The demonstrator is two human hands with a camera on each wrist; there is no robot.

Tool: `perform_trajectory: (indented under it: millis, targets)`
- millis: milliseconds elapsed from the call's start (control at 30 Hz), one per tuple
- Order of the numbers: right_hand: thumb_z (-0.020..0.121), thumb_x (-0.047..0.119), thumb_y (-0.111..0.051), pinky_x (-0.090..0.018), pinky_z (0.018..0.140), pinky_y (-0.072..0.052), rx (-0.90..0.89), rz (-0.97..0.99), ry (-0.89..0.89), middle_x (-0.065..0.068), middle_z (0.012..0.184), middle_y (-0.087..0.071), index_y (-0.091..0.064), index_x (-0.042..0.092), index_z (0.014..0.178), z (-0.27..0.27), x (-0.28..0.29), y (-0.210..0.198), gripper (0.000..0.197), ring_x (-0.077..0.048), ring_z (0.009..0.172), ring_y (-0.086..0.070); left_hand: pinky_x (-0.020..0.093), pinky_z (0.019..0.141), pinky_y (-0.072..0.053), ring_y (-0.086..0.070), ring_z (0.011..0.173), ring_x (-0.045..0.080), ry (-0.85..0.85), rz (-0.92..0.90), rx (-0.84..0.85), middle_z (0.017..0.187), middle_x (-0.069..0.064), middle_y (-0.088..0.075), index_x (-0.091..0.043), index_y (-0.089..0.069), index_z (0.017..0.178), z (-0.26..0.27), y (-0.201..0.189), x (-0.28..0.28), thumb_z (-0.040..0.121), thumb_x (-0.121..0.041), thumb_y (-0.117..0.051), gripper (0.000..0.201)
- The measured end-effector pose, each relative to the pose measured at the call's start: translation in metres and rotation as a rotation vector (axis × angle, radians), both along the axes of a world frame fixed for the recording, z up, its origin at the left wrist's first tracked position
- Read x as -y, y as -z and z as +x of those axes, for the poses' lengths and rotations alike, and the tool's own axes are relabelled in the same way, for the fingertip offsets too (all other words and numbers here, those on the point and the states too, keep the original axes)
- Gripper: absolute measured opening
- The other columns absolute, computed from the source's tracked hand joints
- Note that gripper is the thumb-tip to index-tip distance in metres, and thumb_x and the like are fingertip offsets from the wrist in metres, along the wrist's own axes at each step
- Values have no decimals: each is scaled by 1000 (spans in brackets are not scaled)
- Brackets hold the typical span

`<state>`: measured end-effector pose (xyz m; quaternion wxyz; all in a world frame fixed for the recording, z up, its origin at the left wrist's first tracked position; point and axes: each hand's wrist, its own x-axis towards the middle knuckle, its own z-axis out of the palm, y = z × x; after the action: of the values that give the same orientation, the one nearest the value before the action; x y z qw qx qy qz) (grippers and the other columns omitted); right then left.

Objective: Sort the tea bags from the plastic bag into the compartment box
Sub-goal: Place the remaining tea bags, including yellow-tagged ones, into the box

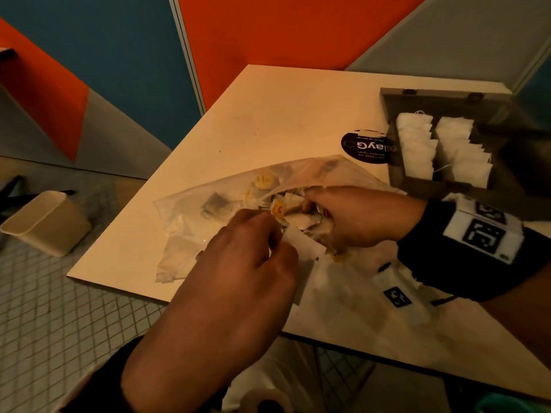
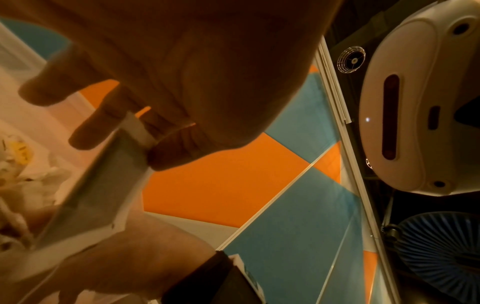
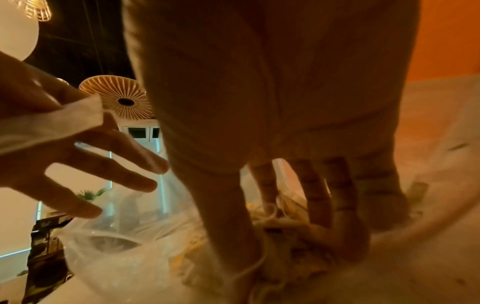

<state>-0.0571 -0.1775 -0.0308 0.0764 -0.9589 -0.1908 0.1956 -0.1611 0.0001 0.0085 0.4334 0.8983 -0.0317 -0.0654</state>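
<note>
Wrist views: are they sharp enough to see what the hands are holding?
Left wrist: left hand is a dim, close silhouette, though a pale strip shows between its fingers. Right wrist: right hand is backlit and soft, tea bags smeared. Head view is clearest.

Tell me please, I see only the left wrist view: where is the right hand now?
Observer: The right hand is inside the mouth of the plastic bag, with its fingers down among the loose tea bags. I cannot tell whether it grips one.
Operator: Does the compartment box already have something in it?
Observer: Yes. The compartment box stands at the far right of the table, and two rows of white tea bags are upright in it.
Operator: What is my left hand pinching?
Observer: The right wrist view shows the left hand pinching the plastic bag's white rim.
</note>
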Motion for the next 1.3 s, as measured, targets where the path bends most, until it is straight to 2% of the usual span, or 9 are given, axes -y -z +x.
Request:
perform_trajectory:
  millis: [167,333,500,633,767,900,1033,1133,1300]
  targets:
    - [78,14,-72,-31,60,-50,51,176,188,-1,82,-61,-58,22,83,19,3,-4,17,-17,69,-57,15,81,-38,-40,95,-15,28,69,30,89,-29,-44,-28,-55,84,1,7,-3,84,-45,-38,24]
    - [86,-4,-63,-35,56,-59,-81,694,520,-23,86,-71,-52,5,125,24,-4,-12,41,-32,68,-71,33,81,-47,-50,83,1,37,103,-36,91,-17,-52,-29,-55,90,-1,3,-2,94,-39,-43,16]
    - [86,0,-61,-49,72,-60,-70,522,450,-10,108,-60,-47,20,134,11,-2,-23,54,-34,84,-70,24,58,-44,-54,67,6,40,106,-82,80,-12,-57,-35,-55,88,1,0,-1,91,-45,-43,16]
    - [91,33,-62,-34,67,-57,-3,539,305,13,107,-63,-63,34,114,-30,14,-50,23,-5,85,-67,27,59,-48,-55,64,7,55,89,-62,87,-13,-60,-34,-55,87,4,7,1,95,-39,-47,12]
    - [62,66,-61,-19,73,-48,-108,521,142,29,106,-64,-66,49,102,-74,21,-64,43,10,94,-60,21,55,-38,-54,65,4,105,8,-16,97,-17,-65,-34,-55,81,7,14,11,95,-35,-51,14]
    - [72,52,-66,-11,57,-42,32,517,196,25,82,-67,-71,44,85,-88,29,-50,16,8,81,-59,11,56,-36,-54,71,-6,167,-13,53,97,-21,-66,-33,-63,81,9,15,27,92,-34,-54,14]
    - [72,39,-72,-10,58,-45,92,484,276,27,77,-68,-70,38,75,-84,54,-61,4,11,77,-60,12,80,-42,-53,99,-10,155,33,41,110,-25,-63,-43,-68,93,13,19,32,87,-50,-53,17]
    - [68,40,-69,-13,61,-43,213,456,383,30,78,-67,-69,37,75,-75,89,-82,8,12,76,-61,2,69,-34,-46,78,-15,121,153,-27,111,-24,-59,-47,-62,111,16,21,27,85,-56,-54,28]
    - [80,27,-73,-22,65,-44,487,391,551,11,73,-69,-67,35,76,-49,159,-99,10,-3,70,-63,14,59,-41,-59,67,-4,16,182,-37,76,-20,-64,-48,-55,123,23,15,21,82,-54,-58,42]
